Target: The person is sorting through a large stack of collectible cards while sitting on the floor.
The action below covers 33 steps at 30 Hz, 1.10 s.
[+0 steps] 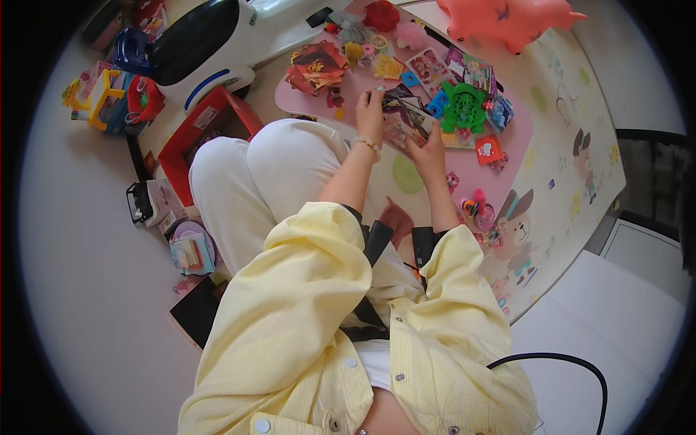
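Note:
In the head view, several picture cards [405,111] are spread in a loose fan between my two hands, above a pink low table [514,157]. My left hand [371,115], with a beaded bracelet at the wrist, grips the cards' left edge. At their lower right edge, my right hand [428,151] holds them between thumb and fingers. Just right of the cards lies a green plastic turtle-shaped toy [463,107], with a small blue plastic piece [437,104] against it. A pile of red and orange cards [317,66] is beyond my left hand.
Stickers [428,68], more cards [476,70] and small trinkets [365,51] crowd the table's far side. A red box [204,130] stands left of my knees. A pink inflatable animal [508,22] lies at the far right on the patterned mat [549,163].

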Motion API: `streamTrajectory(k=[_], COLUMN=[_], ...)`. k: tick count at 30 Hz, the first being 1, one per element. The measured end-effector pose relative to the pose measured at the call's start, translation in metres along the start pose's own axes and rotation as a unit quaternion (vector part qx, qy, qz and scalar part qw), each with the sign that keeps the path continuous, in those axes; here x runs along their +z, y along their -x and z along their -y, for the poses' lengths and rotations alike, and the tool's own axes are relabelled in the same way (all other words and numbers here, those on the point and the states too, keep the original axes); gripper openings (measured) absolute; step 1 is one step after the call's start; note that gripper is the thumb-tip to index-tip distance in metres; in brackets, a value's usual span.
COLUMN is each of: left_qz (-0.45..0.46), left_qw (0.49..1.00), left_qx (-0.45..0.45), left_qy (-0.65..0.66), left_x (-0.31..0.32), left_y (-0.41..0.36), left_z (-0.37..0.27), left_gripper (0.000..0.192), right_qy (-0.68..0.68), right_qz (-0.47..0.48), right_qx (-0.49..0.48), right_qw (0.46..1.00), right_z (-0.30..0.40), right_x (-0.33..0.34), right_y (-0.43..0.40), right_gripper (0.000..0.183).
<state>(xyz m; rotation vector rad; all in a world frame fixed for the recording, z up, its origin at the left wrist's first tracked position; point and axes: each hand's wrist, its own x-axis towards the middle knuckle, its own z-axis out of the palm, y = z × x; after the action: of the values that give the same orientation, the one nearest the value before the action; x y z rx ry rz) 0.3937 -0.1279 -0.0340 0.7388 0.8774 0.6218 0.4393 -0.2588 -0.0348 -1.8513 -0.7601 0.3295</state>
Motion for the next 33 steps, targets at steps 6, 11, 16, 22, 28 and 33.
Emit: streamTrajectory(k=[6, 11, 16, 22, 28, 33], left_qz=[0.024, 0.164, 0.225, 0.132, 0.075, -0.031], left_qw=[0.999, 0.977, 0.910, 0.925, 0.935, 0.992], left_qx=[0.040, 0.118, 0.232, 0.209, 0.199, 0.065], left_qy=[-0.004, -0.069, -0.260, -0.289, -0.284, -0.100], left_x=[0.003, 0.004, 0.004, 0.007, -0.003, -0.012], left_y=[0.007, 0.003, 0.013, 0.020, 0.013, 0.000], left_z=[-0.014, -0.011, -0.007, -0.014, -0.013, -0.006], left_gripper=[0.039, 0.060, 0.070, 0.044, 0.030, 0.034], right_qy=[-0.035, -0.246, -0.339, -0.338, -0.370, -0.352], right_qz=[-0.016, -0.064, -0.026, -0.009, 0.002, -0.081], right_qx=[-0.007, 0.042, 0.137, 0.127, 0.157, 0.204], right_qw=[0.999, 0.966, 0.931, 0.932, 0.916, 0.910], right_z=[0.009, -0.010, 0.008, 0.008, 0.004, -0.011], right_x=[0.005, -0.008, -0.027, -0.025, -0.015, -0.012], right_y=[-0.017, -0.021, -0.011, -0.002, 0.007, 0.015], right_gripper=[0.048, 0.047, 0.046, 0.040, 0.038, 0.039])
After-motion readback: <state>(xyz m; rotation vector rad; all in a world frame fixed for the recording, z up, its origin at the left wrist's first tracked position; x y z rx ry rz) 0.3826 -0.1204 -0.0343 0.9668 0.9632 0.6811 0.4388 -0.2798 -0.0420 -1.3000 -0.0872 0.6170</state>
